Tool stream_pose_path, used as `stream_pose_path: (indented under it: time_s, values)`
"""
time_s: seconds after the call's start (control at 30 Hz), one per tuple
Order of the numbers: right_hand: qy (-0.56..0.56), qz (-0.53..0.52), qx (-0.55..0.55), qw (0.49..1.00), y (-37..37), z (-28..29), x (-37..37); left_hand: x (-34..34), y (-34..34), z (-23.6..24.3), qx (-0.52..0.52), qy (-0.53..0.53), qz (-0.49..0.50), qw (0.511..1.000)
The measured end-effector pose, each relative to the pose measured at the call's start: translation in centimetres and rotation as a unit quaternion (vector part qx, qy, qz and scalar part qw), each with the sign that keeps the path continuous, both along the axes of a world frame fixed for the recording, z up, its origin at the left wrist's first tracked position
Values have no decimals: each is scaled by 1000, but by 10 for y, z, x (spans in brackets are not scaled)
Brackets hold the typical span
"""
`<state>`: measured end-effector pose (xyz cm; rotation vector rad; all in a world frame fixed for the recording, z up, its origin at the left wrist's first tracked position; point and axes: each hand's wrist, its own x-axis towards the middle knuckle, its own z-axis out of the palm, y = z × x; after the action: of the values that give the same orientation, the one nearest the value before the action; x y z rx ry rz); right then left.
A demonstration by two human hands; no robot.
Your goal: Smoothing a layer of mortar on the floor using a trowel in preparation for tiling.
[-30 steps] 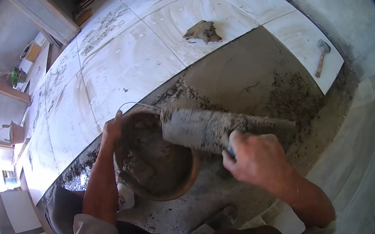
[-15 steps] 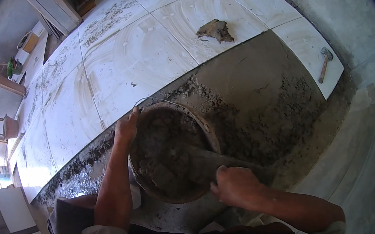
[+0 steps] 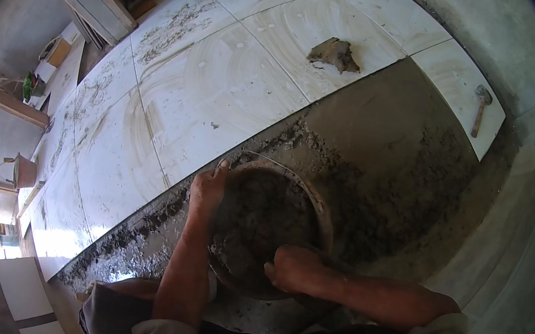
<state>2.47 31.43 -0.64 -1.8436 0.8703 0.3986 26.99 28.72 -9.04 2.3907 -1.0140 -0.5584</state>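
Note:
A round bucket (image 3: pixel 324 209) of dark wet mortar (image 3: pixel 268 211) stands in front of me, its thin wire handle (image 3: pixel 267 158) arched at the far side. My left hand (image 3: pixel 208 187) is closed on the bucket's left rim, beside the end of the wire. Over the near right part of the opening, my right hand (image 3: pixel 298 270) is closed in a fist around what looks like a trowel. Its blade is hidden now, down by the mortar and in shadow.
Large white tiles (image 3: pixel 216 93), smeared with mortar, cover the floor at left and back. A mortar-crusted piece (image 3: pixel 336 55) and a hammer (image 3: pixel 479 110) lie on them. Spread mortar bed (image 3: pixel 381 121) reaches right toward the wall (image 3: pixel 531 60). Another bucket (image 3: pixel 25 172) stands far left.
My right hand has moved left and over the bucket, and the flat blade seen beside it has gone from sight. My left hand stays on the rim. The whole view has shifted slightly.

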Motion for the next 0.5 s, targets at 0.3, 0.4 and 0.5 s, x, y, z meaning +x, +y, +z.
stream_pose_path:
  time_s: [0.3,0.4,0.5]
  values:
    - [15,-22,14,1000,20,9,-21,12,-1,0,49,65,16,997]
    - [16,-49,10,999,39,3,-23,6,-5,-1,52,71,0,996]
    - [-6,-43,40,998,33,2,-13,3,-3,-10,2,2,-13,1000]
